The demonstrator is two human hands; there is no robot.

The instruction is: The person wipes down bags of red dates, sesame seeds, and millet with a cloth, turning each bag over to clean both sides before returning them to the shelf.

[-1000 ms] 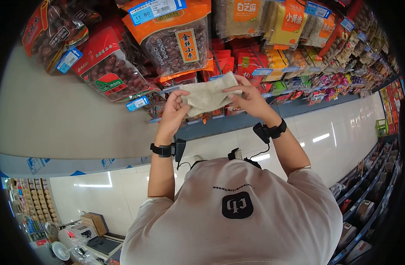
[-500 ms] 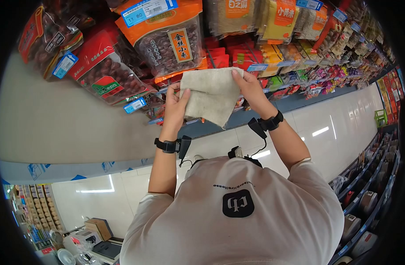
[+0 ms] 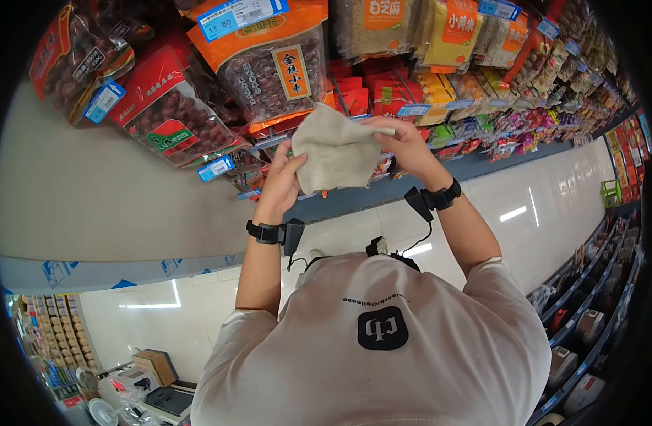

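A greyish-beige cloth [image 3: 338, 155] is stretched between my two hands, in front of the hanging goods. My left hand [image 3: 282, 180] grips its left edge, thumb on top and fingers behind. At the cloth's upper right corner, my right hand [image 3: 404, 145] pinches a folded part of it. Just above and behind the cloth hangs an orange-topped bag of dried dates [image 3: 269, 74]. A red bag of dates [image 3: 175, 117] hangs to the left of my left hand.
Blue price tags [image 3: 216, 168] stick out from the hooks. Rows of small colourful packets [image 3: 518, 133] run off to the right. Dark shelves [image 3: 589, 326] stand at the lower right, and a carton [image 3: 155, 367] is at the lower left above the tiled floor [image 3: 326, 245].
The cloth's upper right corner has folded over in my right hand, and its hanging lower point no longer shows. My right hand has turned, its fingers now over the cloth's edge.
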